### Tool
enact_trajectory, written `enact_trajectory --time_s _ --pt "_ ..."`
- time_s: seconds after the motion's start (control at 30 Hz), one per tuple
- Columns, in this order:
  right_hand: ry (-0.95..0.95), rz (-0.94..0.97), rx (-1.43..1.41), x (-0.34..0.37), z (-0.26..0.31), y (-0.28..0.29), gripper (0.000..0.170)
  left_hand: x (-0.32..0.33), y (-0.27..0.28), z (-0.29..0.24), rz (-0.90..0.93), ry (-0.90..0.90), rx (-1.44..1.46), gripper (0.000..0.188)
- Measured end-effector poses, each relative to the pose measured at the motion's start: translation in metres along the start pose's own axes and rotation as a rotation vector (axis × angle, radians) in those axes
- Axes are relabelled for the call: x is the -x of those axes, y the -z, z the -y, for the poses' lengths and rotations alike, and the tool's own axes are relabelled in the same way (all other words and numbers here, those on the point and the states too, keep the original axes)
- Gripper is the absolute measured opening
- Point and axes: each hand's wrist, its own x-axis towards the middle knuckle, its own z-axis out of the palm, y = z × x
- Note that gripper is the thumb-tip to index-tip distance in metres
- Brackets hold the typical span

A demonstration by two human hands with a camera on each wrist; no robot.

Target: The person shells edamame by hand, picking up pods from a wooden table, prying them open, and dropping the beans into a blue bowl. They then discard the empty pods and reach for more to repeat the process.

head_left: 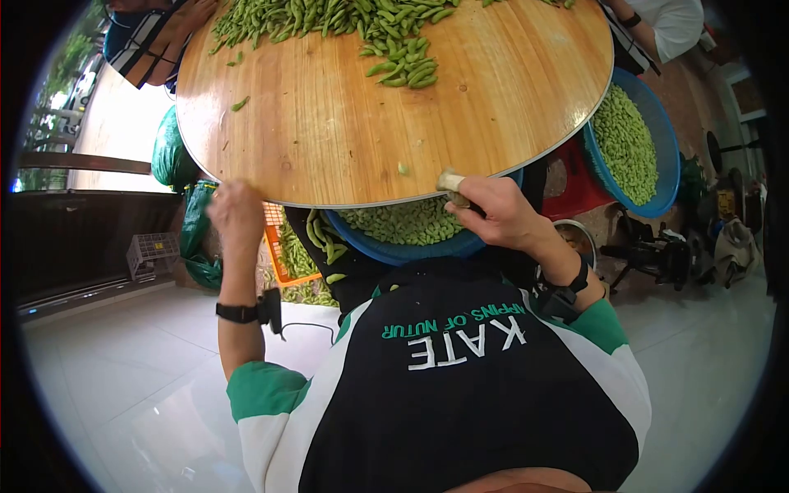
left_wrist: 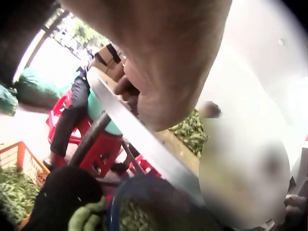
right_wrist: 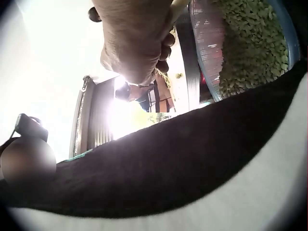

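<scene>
My left hand [head_left: 237, 212] is at the table's left front edge, blurred, its fingers bent in the left wrist view; I cannot tell whether it holds anything. At the front edge, right of centre, is my right hand [head_left: 499, 212], with a pale wrap [head_left: 449, 179] round one forward finger. Its other fingers [right_wrist: 166, 52] are bent, and nothing shows between them. A small pale green bean [head_left: 403, 168] lies on the wooden table [head_left: 329, 140] just left of this hand. Green soybean pods [head_left: 403, 70] are heaped across the table's far side.
Below the front edge sits a blue basin [head_left: 362, 246] of shelled beans. A second blue basin [head_left: 670, 168] of beans stands at right beside a red stool [head_left: 569, 185]. An orange crate [head_left: 275, 255] of pods is at lower left. Other people sit across the table.
</scene>
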Motion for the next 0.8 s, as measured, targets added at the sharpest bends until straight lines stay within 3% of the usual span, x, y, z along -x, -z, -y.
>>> enact_trajectory --time_s 0.07,0.13,0.2,0.27,0.3,0.33,0.43,0.5,0.53,0.6,0.67,0.73,0.77,0.8 --pt "0.068 0.042 0.0 -0.002 0.001 0.0 0.025 0.01 0.018 0.017 0.059 0.025 -0.036 0.026" --pt "0.066 0.097 -0.037 -0.005 0.001 -0.002 0.022 0.012 0.03 0.011 -0.018 0.028 -0.065 0.023" --pt "0.04 0.053 -0.075 -0.008 0.004 -0.009 0.025 0.009 0.036 -0.003 -0.431 -0.324 0.398 0.018" --pt "0.012 0.009 -0.102 -0.007 0.007 -0.011 0.029 0.015 0.06 -0.055 -0.175 -0.336 1.092 0.015" --pt "-0.039 -0.003 -0.111 -0.006 0.007 -0.01 0.03 0.015 0.055 -0.078 -0.132 -0.471 1.213 0.017" --pt "-0.085 -0.013 -0.111 -0.008 0.008 -0.008 0.031 0.019 0.077 -0.117 -0.265 -0.762 1.167 0.018" --pt "-0.164 -0.01 -0.053 -0.003 0.004 0.0 0.032 0.017 0.078 -0.15 -0.258 -0.867 1.224 0.017" --pt "-0.209 -0.033 -0.17 -0.001 0.001 0.004 0.034 0.02 0.078 -0.154 0.07 -1.023 1.284 0.015" --pt "-0.267 -0.057 -0.3 0.003 0.001 0.004 0.035 0.025 0.078 -0.152 0.081 -1.034 1.285 0.015" --pt "-0.23 -0.065 -0.312 0.005 -0.003 0.006 0.037 0.036 0.084 -0.146 0.307 -1.238 1.26 0.014" --pt "-0.174 -0.066 -0.319 0.004 -0.005 0.008 0.038 0.038 0.091 -0.147 0.342 -1.209 1.248 0.011" --pt "-0.122 -0.099 -0.341 0.004 -0.002 0.007 0.036 0.032 0.092 -0.149 0.221 -1.037 1.361 0.011" --pt "-0.121 -0.1 -0.343 0.004 -0.002 0.007 0.036 0.028 0.092 -0.15 0.221 -1.037 1.358 0.011" --pt "-0.111 -0.078 -0.296 0.005 -0.002 0.007 0.036 0.02 0.092 -0.152 0.272 -0.849 1.432 0.011"
